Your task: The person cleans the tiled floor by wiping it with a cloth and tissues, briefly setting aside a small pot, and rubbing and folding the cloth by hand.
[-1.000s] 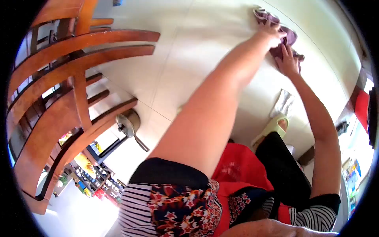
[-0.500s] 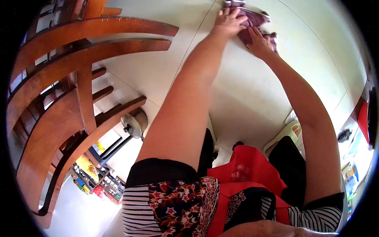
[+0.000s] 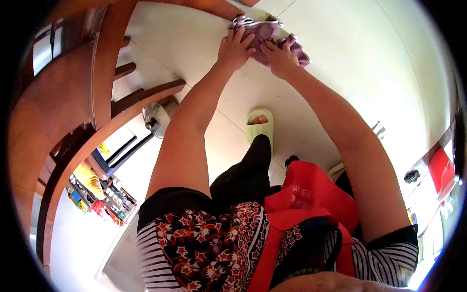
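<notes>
A purple cloth with pale edging lies crumpled on the tiled floor at the top of the view. My left hand rests on its left part, fingers spread and stretched forward. Just to the right, my right hand presses on the cloth's near side with its fingers extended. Folds of fabric rise around the right fingertips. Both palms face down, and the cloth's far left corner reaches the end of a brown wooden chair leg.
Wooden chair parts fill the left side. Beyond my left arm are a lidded pot and a cluttered shelf. A foot in a green slipper stands on the pale tiles. My red apron hangs below.
Both hands and the cloth have shifted left and slightly lower in view, closer to the chair. The green slipper below them now shows fully. Both hands stay on the cloth.
</notes>
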`<state>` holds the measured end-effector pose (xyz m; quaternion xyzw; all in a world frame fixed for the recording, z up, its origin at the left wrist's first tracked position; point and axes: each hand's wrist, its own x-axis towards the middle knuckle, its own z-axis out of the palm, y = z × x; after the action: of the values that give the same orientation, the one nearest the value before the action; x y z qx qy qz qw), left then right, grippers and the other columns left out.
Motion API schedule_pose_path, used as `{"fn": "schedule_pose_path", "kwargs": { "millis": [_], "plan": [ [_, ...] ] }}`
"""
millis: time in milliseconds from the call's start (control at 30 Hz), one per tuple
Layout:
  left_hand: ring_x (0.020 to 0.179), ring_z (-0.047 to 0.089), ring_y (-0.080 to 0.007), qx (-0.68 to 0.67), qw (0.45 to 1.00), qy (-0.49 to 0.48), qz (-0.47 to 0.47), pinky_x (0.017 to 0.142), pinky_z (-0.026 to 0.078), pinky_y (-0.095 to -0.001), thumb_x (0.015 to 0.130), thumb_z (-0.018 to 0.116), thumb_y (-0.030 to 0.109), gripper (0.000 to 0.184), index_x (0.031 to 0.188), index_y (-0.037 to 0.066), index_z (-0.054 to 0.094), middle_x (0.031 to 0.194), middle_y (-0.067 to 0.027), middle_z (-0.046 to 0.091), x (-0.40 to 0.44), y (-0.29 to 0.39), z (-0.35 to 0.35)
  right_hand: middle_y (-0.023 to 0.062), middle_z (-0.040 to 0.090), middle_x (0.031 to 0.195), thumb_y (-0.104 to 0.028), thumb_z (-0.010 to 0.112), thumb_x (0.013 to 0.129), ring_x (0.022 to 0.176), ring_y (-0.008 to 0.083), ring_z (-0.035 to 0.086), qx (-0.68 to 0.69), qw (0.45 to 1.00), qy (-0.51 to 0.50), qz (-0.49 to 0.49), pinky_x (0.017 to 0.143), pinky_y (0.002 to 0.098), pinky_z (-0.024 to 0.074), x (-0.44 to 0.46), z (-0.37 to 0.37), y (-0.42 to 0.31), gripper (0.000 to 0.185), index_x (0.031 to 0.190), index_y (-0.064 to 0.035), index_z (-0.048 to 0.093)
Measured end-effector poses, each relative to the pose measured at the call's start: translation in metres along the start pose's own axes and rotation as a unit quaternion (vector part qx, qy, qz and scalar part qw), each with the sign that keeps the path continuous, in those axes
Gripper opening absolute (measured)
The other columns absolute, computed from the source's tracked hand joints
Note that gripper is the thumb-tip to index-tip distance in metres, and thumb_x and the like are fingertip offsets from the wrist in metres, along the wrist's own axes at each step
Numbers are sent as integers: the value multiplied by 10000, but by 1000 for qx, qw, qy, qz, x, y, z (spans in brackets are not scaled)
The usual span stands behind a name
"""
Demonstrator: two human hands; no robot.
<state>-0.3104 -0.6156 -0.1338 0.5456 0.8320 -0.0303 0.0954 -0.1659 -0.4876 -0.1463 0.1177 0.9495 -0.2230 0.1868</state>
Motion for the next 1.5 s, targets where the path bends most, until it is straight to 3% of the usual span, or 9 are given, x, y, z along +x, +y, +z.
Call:
{"fn": "schedule_pose_path", "kwargs": {
  "millis": [467,567,667,733,800,900,1067,1233,1500],
  "plan": [
    [922,551,-344,-128,985,-91,-71,770,462,-475,748,663,325,352,1036,143,574,1022,-130,545,-196,-19,41,-103,432,1367,-179,516,846,1252,488,329,1,971,-142,-192,925,554,453,-40,34,-98,452,1271,-334,513],
    [876,569,-332,-112,983,-31,-146,709,469,-487,783,627,367,287,928,123,583,945,-149,571,-171,-69,-21,23,515,1287,-135,567,802,1158,321,481,40,958,119,-257,947,476,389,4,15,-107,431,1221,-234,563],
    [1080,520,-318,66,984,36,-158,850,442,-501,765,678,373,400,1079,133,616,1046,-121,613,-146,-123,-51,98,507,1308,-168,484,822,1210,371,434,-81,920,179,-339,827,603,413,62,-46,-120,372,1189,-137,536],
    [1119,483,-337,96,991,-7,-88,895,432,-487,802,632,414,458,1153,127,575,1192,-132,523,-138,-171,-18,50,381,1409,-143,469,818,1290,458,255,-16,979,-46,-200,887,656,364,69,-86,-130,529,1324,-298,467],
    [1145,463,-345,66,994,-1,-86,929,417,-479,820,613,423,496,1208,124,537,1272,-139,474,-130,-186,24,75,372,1413,-120,469,815,1286,432,288,-88,955,94,-266,911,585,394,95,-47,-119,527,1324,-257,466],
    [1127,474,-352,-35,985,66,-155,931,393,-497,827,621,365,517,1256,120,468,1253,-145,484,-129,-173,67,107,351,1424,-118,480,822,1273,393,338,52,977,-95,-181,926,485,427,95,-39,-111,512,1324,-220,466],
    [1048,503,-393,-9,990,58,-131,866,407,-523,810,626,334,411,1161,142,531,1169,-167,515,-171,-118,65,18,456,1342,-97,576,783,1144,251,496,62,951,180,-245,865,421,487,51,4,-117,542,1295,-252,493],
    [1094,446,-442,-139,972,24,-186,921,375,-532,848,588,320,422,1240,179,525,1238,-191,480,-233,-29,69,-25,290,1462,-351,597,830,1338,285,256,-1,979,-12,-205,930,448,435,-11,36,-156,542,1341,-362,418],
    [991,480,-364,-189,960,32,-202,858,356,-490,812,632,255,348,1084,56,546,1089,-166,532,-234,36,59,-131,342,1407,-340,600,820,1217,176,385,-54,982,-38,-179,900,366,427,-29,52,-141,442,1251,-335,500]
  ]
}}
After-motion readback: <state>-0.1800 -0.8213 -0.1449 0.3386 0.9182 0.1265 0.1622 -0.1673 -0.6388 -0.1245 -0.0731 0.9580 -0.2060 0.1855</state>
